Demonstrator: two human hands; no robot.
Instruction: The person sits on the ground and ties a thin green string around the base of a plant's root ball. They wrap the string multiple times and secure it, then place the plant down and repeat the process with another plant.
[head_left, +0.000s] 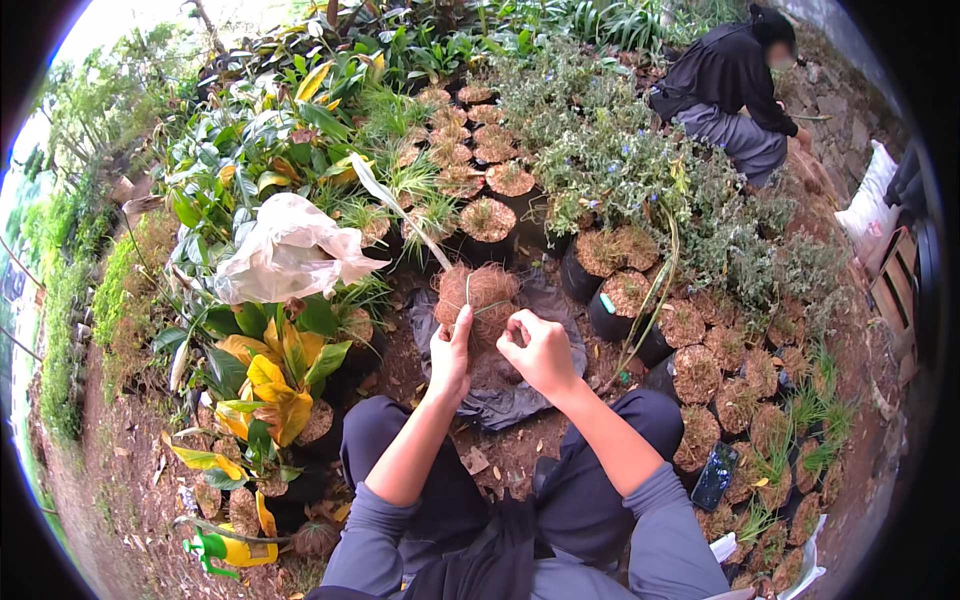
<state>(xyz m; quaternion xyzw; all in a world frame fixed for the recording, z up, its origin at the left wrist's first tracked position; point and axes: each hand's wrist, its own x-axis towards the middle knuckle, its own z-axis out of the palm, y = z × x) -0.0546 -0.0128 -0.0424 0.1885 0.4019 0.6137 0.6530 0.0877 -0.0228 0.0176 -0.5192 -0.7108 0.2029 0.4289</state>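
A ball of brown plant fibre (476, 292) sits in front of me, with a thin green strand (491, 305) crossed around it. My left hand (452, 352) grips the ball from its near left side, thumb on top over the strand. At the near right side of the ball is my right hand (546, 352), its thumb and forefinger curled together. Whether those fingertips pinch the strand's end cannot be made out. Beneath lies a dark plastic sheet (499, 405) on the soil, with loose brown fibre on it. A long pale leaf strip (401, 210) extends behind the ball.
Potted plants topped with chips (487, 219) stand ahead and right. A clear plastic bag (289, 251) rests on leaves at left. A yellow spray bottle (251, 551) lies at lower left. A phone (715, 476) rests on pots at right. Another person (731, 97) crouches at upper right.
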